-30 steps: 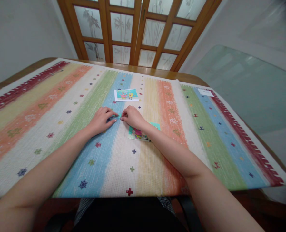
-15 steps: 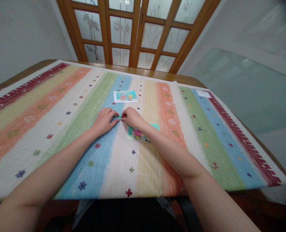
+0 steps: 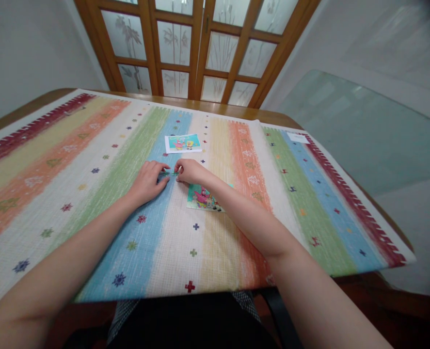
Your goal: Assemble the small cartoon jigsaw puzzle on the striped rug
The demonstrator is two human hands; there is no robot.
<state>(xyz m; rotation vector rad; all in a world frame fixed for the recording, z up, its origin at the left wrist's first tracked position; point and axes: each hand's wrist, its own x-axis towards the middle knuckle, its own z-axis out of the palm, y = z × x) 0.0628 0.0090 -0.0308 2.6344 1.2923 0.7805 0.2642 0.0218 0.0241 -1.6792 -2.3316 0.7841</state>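
My left hand [image 3: 148, 182] is curved on the blue stripe of the tablecloth, thumb and fingertips closed around one side of a small teal piece [image 3: 173, 173]. From the other side, my right hand [image 3: 190, 171] pinches the same piece between thumb and fingers. The piece is too small to name and mostly covered by fingertips. Just beyond the hands lies a cartoon picture card [image 3: 183, 144] with a pink and a yellow figure on teal. A second cartoon picture [image 3: 200, 198] lies nearer, partly hidden under my right forearm.
A striped tablecloth [image 3: 180, 232] covers the wooden table [image 3: 273, 116]. Toward the far right lies a small white paper [image 3: 297, 138]. Wooden doors [image 3: 196, 48] with frosted panes stand behind the table, and a pale glass panel [image 3: 363, 131] leans at the right wall.
The view has shifted slightly, so everything sits a little further left. My fingertips have drawn slightly apart, and more of the teal piece shows between them.
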